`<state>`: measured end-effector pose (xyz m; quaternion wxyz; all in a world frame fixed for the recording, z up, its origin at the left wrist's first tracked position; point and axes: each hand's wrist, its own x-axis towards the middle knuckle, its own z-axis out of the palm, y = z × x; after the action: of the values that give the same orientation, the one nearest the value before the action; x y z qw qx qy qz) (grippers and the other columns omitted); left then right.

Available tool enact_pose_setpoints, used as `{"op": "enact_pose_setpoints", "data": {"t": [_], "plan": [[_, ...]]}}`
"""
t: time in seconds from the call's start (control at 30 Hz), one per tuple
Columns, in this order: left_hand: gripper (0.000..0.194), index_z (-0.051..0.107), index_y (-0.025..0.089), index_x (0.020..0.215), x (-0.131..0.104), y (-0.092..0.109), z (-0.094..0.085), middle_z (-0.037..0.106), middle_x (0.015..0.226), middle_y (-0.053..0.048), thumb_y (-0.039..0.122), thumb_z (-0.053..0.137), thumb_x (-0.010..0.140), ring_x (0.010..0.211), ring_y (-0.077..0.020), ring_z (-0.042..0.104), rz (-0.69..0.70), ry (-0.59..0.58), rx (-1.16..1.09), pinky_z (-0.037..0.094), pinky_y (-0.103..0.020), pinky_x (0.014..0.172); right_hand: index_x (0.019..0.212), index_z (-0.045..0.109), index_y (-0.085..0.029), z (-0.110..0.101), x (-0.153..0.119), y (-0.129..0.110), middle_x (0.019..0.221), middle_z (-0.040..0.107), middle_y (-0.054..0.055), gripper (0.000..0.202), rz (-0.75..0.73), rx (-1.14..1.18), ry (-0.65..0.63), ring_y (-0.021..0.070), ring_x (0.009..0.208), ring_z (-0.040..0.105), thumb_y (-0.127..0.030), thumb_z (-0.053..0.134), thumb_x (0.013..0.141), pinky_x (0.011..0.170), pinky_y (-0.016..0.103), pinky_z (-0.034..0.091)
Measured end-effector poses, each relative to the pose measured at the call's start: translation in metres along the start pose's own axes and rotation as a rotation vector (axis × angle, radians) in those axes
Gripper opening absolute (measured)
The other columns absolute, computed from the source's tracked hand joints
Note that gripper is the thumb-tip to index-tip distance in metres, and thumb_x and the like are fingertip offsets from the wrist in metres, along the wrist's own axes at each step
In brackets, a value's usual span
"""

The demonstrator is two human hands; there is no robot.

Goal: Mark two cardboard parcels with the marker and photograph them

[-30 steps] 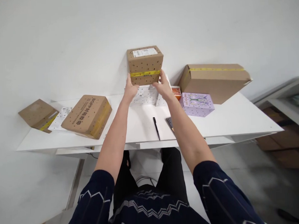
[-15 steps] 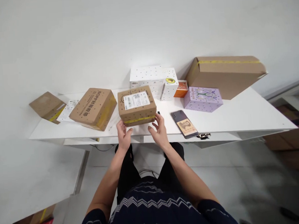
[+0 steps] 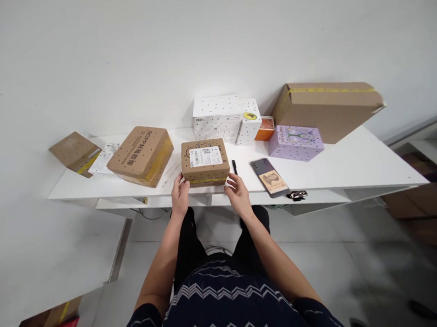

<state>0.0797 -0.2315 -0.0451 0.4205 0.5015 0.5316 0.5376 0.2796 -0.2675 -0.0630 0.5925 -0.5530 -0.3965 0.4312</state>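
Note:
A small brown cardboard box (image 3: 205, 177) with a white shipping label (image 3: 205, 157) and yellow tape along its front rests flat near the white desk's front edge. At its near left corner my left hand (image 3: 180, 194) has the fingers along the side and the thumb at the front. My right hand (image 3: 238, 193) holds the near right corner, fingers curved against it. A black pen (image 3: 234, 167) lies just right of the box. Farther right lies a dark phone (image 3: 269, 177) with a picture on it. The fingertips are partly hidden by the box.
On the left stand a larger brown box (image 3: 138, 153), a white dotted box (image 3: 105, 161) and another brown box (image 3: 75, 151). Toward the wall are white boxes (image 3: 215, 117), an orange box (image 3: 265, 129), a purple box (image 3: 295, 142) and a big carton (image 3: 330, 112). Metal clips (image 3: 298, 195) lie by the desk edge (image 3: 353, 187).
The small box has gone from tilted up in my hands to flat on the desk. Both hands stay at its near corners, and more of the pen now shows.

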Motion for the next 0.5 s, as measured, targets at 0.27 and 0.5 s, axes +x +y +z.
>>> {"op": "enact_pose_setpoints", "data": {"t": [0.27, 0.5], "plan": [[0.053, 0.065, 0.023, 0.126, 0.023, 0.028, 0.01, 0.064, 0.134, -0.01, 0.061, 0.051, 0.091, 0.128, -0.0284, 0.057, -0.026, 0.051, 0.113, 0.046, -0.045, 0.106, 0.127, 0.059, -0.023, 0.009, 0.015, -0.032, 0.126, 0.06, 0.011, 0.05, -0.086, -0.093, 0.103, 0.0231, 0.113, 0.057, -0.056, 0.049, 0.09, 0.096, 0.042, 0.048], [0.055, 0.061, 0.021, 0.133, 0.003, 0.024, 0.012, 0.062, 0.138, -0.01, 0.052, 0.062, 0.087, 0.13, -0.0281, 0.056, 0.075, 0.025, -0.067, 0.045, -0.043, 0.11, 0.113, 0.057, -0.022, 0.013, 0.011, -0.033, 0.113, 0.062, 0.009, 0.04, -0.153, -0.037, 0.143, 0.0197, 0.101, 0.06, -0.053, 0.055, 0.089, 0.089, 0.037, 0.05]]}}
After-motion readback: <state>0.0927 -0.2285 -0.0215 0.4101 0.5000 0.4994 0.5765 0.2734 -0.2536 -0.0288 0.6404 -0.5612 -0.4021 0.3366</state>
